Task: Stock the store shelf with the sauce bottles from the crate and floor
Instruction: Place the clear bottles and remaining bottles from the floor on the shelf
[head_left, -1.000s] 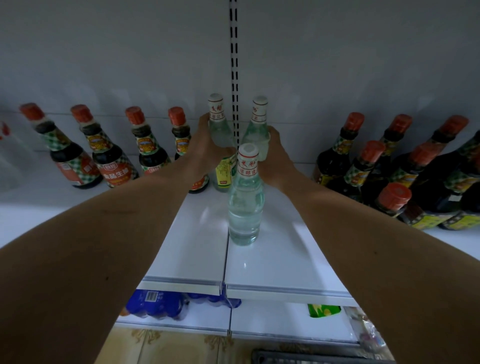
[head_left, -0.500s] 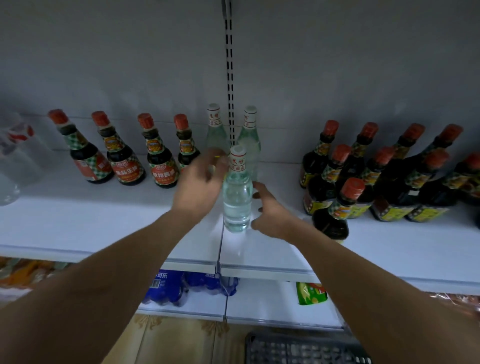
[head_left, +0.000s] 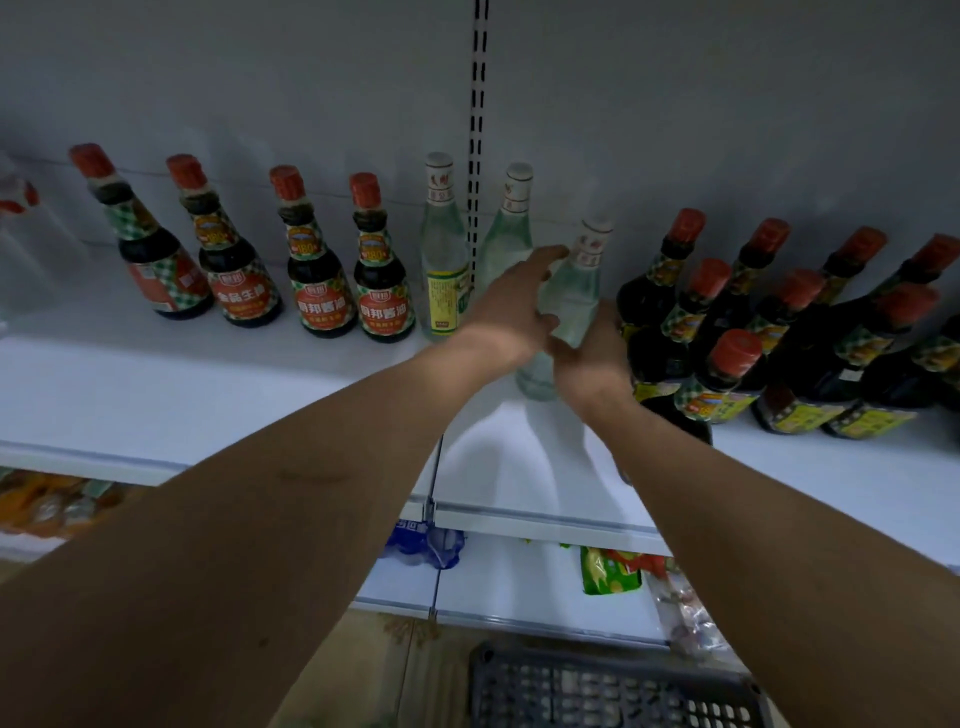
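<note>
Both hands hold one clear bottle on the shelf: left hand with fingers spread, right hand curled round it.

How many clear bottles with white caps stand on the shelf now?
3. Two stand at the back by the slotted post; the third is between the left hand and right hand.

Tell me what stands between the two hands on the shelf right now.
In the head view, a clear bottle with a white cap stands tilted between the left hand and the right hand, just left of the dark sauce bottles.
</note>
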